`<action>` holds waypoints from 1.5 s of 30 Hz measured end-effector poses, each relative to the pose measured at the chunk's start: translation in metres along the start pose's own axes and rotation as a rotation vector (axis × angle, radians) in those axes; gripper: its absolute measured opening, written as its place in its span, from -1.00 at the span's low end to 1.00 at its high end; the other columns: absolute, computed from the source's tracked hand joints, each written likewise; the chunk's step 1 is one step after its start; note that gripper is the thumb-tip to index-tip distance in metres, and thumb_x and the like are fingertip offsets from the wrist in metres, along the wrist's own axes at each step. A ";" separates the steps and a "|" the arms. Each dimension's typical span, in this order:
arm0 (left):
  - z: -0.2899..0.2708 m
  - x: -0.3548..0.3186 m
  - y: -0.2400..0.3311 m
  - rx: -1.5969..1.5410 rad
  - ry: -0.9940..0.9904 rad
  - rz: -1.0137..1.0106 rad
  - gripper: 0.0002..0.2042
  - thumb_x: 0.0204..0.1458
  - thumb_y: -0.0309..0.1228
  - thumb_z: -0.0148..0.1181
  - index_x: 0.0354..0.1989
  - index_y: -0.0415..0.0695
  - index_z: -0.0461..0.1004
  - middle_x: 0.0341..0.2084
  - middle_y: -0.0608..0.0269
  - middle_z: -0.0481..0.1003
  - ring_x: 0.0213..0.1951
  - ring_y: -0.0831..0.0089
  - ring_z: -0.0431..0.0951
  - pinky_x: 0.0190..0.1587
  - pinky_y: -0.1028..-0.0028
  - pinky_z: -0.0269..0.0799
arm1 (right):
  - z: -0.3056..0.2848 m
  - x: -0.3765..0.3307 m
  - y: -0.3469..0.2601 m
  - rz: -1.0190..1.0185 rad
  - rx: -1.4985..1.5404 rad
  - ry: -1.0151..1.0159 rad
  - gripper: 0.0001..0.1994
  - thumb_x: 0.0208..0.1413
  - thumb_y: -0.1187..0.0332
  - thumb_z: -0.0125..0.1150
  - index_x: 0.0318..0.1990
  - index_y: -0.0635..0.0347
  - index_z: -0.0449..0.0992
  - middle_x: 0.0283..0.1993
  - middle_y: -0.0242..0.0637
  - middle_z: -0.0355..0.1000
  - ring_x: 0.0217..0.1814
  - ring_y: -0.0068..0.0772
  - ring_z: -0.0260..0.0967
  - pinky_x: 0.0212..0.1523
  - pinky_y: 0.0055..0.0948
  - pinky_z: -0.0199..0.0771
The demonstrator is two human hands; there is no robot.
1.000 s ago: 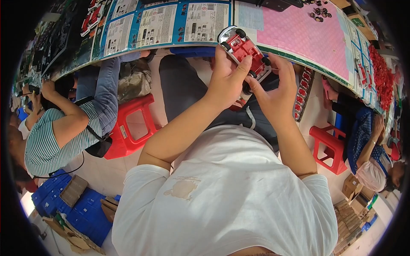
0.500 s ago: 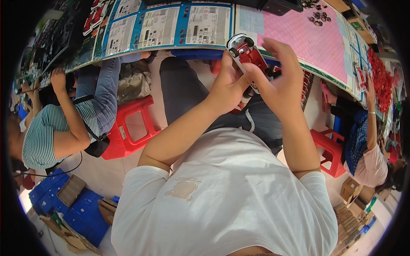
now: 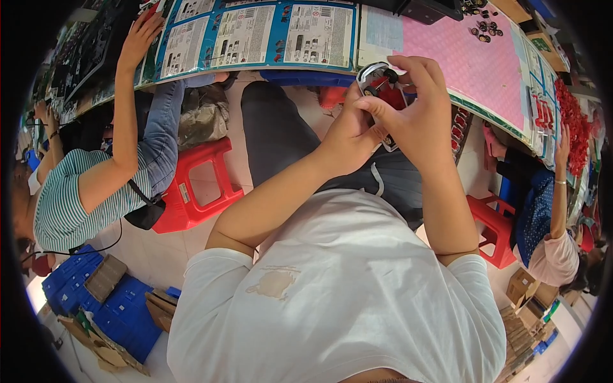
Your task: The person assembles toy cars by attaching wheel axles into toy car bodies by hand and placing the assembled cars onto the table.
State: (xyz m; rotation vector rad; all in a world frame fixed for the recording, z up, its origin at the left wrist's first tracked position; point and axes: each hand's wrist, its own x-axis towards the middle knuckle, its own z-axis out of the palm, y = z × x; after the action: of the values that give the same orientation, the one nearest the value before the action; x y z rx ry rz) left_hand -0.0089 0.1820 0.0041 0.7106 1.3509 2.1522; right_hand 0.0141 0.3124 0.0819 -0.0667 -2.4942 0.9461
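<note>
Above my lap, close to the table edge, I hold a toy car [image 3: 393, 96] with its underside up. It has a red underside, a shiny pale rim at one end and black wheels. My left hand [image 3: 348, 137] is closed round its left side. My right hand [image 3: 423, 118] is closed on it too, with the thumb across the underside and the index finger by a black wheel [image 3: 391, 75] at the far end. Both hands cover much of the car's middle and near end.
The table ahead has printed sheets [image 3: 246, 35] and a pink mat [image 3: 447, 45], with loose black wheels [image 3: 486, 30] and a black bin [image 3: 429, 9]. Red parts [image 3: 570, 124] are heaped at right. Co-workers sit on both sides near red stools [image 3: 198, 185]. Blue crates [image 3: 128, 313] stand at lower left.
The car has shifted slightly right and turned. My right hand's fingers, spread before, have closed in on it. The left co-worker's arm now reaches farther over the table.
</note>
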 end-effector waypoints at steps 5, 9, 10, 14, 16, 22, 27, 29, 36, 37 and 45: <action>0.005 0.002 -0.004 -0.050 0.005 -0.009 -0.39 0.21 -0.60 0.12 0.35 -0.20 -0.07 0.18 0.13 0.25 0.25 0.34 0.27 0.31 0.30 0.20 | -0.005 -0.003 0.004 0.038 0.019 -0.027 -0.46 -0.18 0.28 0.59 -0.03 0.32 0.53 -0.11 -0.18 0.50 -0.15 -0.29 0.48 -0.09 -0.39 0.51; 0.005 0.005 -0.004 -0.042 -0.014 -0.009 -0.40 0.23 -0.58 0.13 0.35 -0.18 -0.06 0.18 0.13 0.26 0.25 0.35 0.28 0.30 0.30 0.22 | -0.006 -0.006 0.009 0.044 -0.001 0.004 -0.53 -0.13 0.36 0.54 -0.05 0.33 0.54 -0.14 -0.19 0.51 -0.17 -0.34 0.49 -0.09 -0.41 0.50; 0.007 0.005 -0.002 -0.111 -0.002 -0.011 -0.41 0.24 -0.57 0.12 0.35 -0.18 -0.06 0.18 0.13 0.27 0.24 0.35 0.30 0.29 0.30 0.25 | -0.009 -0.006 0.009 0.019 0.045 0.060 -0.57 -0.10 0.40 0.51 -0.05 0.34 0.54 -0.12 -0.20 0.49 -0.16 -0.37 0.48 -0.08 -0.44 0.50; 0.004 0.005 0.005 -0.142 0.034 -0.038 -0.47 0.28 -0.52 0.08 0.32 -0.17 -0.04 0.18 0.11 0.31 0.21 0.35 0.37 0.25 0.30 0.33 | -0.025 -0.024 0.027 0.186 0.459 0.156 -0.72 -0.04 0.58 0.37 -0.12 0.41 0.55 0.04 -0.19 0.30 -0.19 -0.41 0.50 -0.18 -0.46 0.55; -0.001 0.004 0.006 -0.122 0.048 -0.043 -0.48 0.28 -0.51 0.07 0.32 -0.17 -0.04 0.17 0.11 0.31 0.20 0.36 0.37 0.25 0.30 0.33 | -0.029 -0.035 0.032 0.221 0.466 0.115 -0.71 -0.03 0.61 0.39 -0.11 0.43 0.54 0.09 -0.20 0.24 -0.15 -0.43 0.46 -0.16 -0.43 0.55; -0.005 0.002 0.001 -0.158 0.103 -0.053 -0.42 0.28 -0.49 0.09 0.37 -0.16 -0.09 0.17 0.07 0.31 0.19 0.36 0.38 0.24 0.33 0.32 | -0.023 -0.054 0.006 0.161 -0.090 -0.130 -0.39 -0.28 0.33 0.64 -0.04 0.45 0.50 0.06 -0.06 0.25 0.02 -0.13 0.34 -0.03 -0.32 0.50; -0.002 0.000 0.002 -0.201 0.110 -0.062 -0.41 0.28 -0.47 0.10 0.36 -0.15 -0.09 0.17 0.05 0.31 0.17 0.37 0.39 0.23 0.34 0.33 | -0.019 -0.054 0.014 0.084 -0.055 -0.028 -0.40 -0.28 0.34 0.63 -0.04 0.43 0.50 0.05 -0.07 0.25 0.00 -0.18 0.37 -0.06 -0.34 0.50; -0.002 0.001 0.003 -0.182 0.104 -0.060 -0.41 0.28 -0.47 0.11 0.36 -0.15 -0.09 0.18 0.06 0.30 0.19 0.36 0.38 0.24 0.33 0.32 | -0.023 -0.049 0.014 0.082 -0.009 0.049 -0.43 -0.26 0.33 0.61 -0.07 0.42 0.52 0.04 -0.09 0.27 -0.04 -0.25 0.39 -0.10 -0.40 0.51; 0.014 -0.005 -0.001 -0.205 -0.037 -0.055 -0.36 0.21 -0.62 0.13 0.36 -0.16 -0.11 0.23 0.06 0.23 0.24 0.30 0.33 0.28 0.30 0.30 | -0.006 -0.018 0.005 0.096 -0.049 0.024 -0.48 -0.24 0.28 0.59 -0.10 0.39 0.56 0.00 -0.17 0.35 -0.18 -0.32 0.43 -0.15 -0.40 0.52; 0.013 -0.004 -0.002 -0.132 -0.040 -0.030 -0.37 0.21 -0.63 0.11 0.36 -0.16 -0.12 0.22 0.06 0.23 0.24 0.29 0.32 0.26 0.31 0.32 | -0.005 -0.018 0.005 0.093 -0.048 0.024 -0.48 -0.24 0.28 0.59 -0.10 0.39 0.56 0.00 -0.17 0.35 -0.18 -0.32 0.43 -0.15 -0.40 0.52; 0.013 -0.007 0.001 -0.179 -0.033 -0.099 -0.39 0.21 -0.63 0.10 0.34 -0.20 -0.11 0.23 0.05 0.22 0.25 0.28 0.31 0.24 0.31 0.35 | -0.004 -0.023 0.004 0.153 -0.056 -0.002 -0.45 -0.20 0.21 0.61 -0.10 0.42 0.55 -0.03 -0.17 0.35 -0.17 -0.29 0.44 -0.12 -0.38 0.53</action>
State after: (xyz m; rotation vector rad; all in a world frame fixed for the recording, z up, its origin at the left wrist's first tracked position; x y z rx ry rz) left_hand 0.0048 0.1862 0.0088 0.5937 1.1346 2.1408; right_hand 0.0357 0.3138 0.0728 -0.2783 -2.5461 0.9366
